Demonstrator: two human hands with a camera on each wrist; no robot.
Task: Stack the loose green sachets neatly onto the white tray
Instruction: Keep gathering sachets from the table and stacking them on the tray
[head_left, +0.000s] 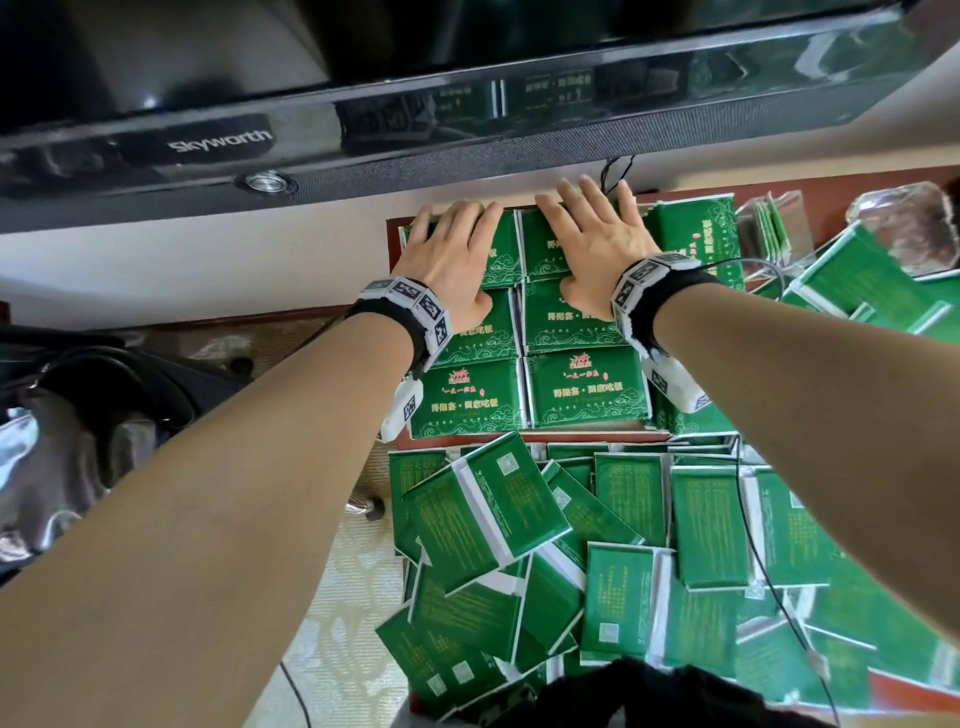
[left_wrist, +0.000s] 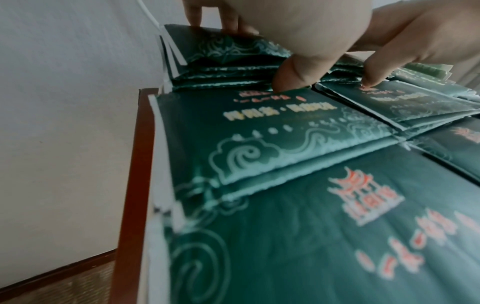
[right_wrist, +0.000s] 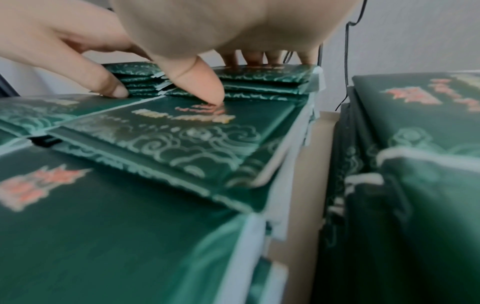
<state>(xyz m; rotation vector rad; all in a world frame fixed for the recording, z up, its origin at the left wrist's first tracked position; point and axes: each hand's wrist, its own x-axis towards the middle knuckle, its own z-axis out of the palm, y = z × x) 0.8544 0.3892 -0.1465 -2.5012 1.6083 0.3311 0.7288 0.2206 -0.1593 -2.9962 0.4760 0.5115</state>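
Observation:
Green sachets stand in neat stacks (head_left: 584, 389), two columns by three rows. They almost hide the white tray; only a thin pale edge (head_left: 587, 428) shows at the near side. My left hand (head_left: 452, 249) lies flat on the far left stack (left_wrist: 233, 51), with its thumb (left_wrist: 293, 76) touching the middle stack. On the far right stack (right_wrist: 272, 72) my right hand (head_left: 592, 239) presses flat, fingers spread, thumb (right_wrist: 205, 88) down on the stack in front. A heap of loose sachets (head_left: 571, 545) lies face down nearer to me.
A black Skyworth screen (head_left: 218, 145) hangs just above the far stacks. Another sachet stack (head_left: 696, 234), a clear holder (head_left: 769, 228) and a foil tray (head_left: 904, 228) sit to the right. A thin black cable (head_left: 753, 519) crosses the loose heap. The table's red-brown edge (left_wrist: 132, 174) runs on the left.

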